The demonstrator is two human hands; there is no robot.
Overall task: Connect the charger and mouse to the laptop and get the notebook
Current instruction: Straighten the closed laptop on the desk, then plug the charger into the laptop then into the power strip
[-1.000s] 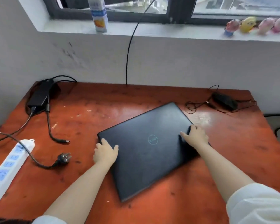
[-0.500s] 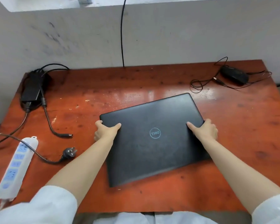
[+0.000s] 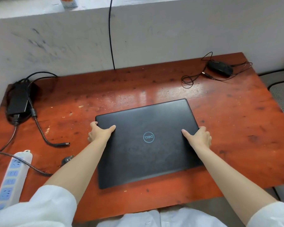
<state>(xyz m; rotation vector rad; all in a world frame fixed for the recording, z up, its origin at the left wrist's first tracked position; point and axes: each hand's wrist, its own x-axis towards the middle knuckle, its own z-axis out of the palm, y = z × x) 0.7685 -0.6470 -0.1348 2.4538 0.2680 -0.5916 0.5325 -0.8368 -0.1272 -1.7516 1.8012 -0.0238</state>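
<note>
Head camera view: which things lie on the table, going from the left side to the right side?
Power strip → charger brick → charger plug tip → left hand → laptop → right hand → mouse.

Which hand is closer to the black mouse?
The right hand. It grips the laptop's right edge, below the mouse in the table's far right corner. The left hand holds the laptop's opposite edge, much farther away.
</note>
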